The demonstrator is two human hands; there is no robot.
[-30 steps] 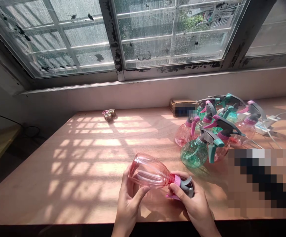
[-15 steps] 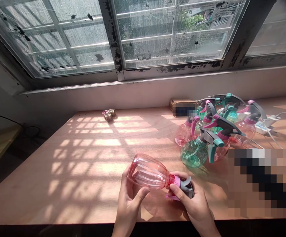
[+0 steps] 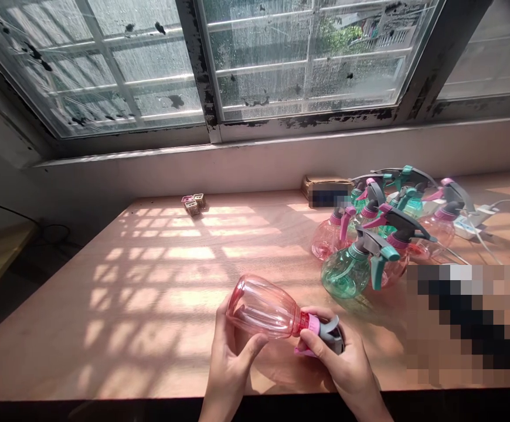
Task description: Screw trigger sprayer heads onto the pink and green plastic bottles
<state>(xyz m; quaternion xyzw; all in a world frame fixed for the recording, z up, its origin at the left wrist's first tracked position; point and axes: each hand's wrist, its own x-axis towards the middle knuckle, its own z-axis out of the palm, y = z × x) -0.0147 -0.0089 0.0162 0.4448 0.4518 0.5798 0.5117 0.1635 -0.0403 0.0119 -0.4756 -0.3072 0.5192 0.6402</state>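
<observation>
Since the earlier frames little had moved: the bottle and both hands had kept their pose, the neck end sitting only a touch lower in the view. The left hand was curved around the base end, its thumb on the near side and its fingers behind, gripping without squeezing flat. The right hand was closed around the spray head, its thumb lying by the pink collar; how its hidden fingers sat, I could not tell. The bottle was pink and see-through, tipped on its side over the table, near the front edge, base to the left and neck to the right, a little lower. The collar joined the neck to the grey head, and the pink trigger pointed toward the person.

Beyond the right hand, a green sprayer stood upright at the front of a cluster of pink and green ones. A box, its front blurred, lay behind the cluster by the wall. A white power strip lay to the right, and three small blocks sat together at the back left. A barred window rose behind, and patches of sunlight lay across the wood.
</observation>
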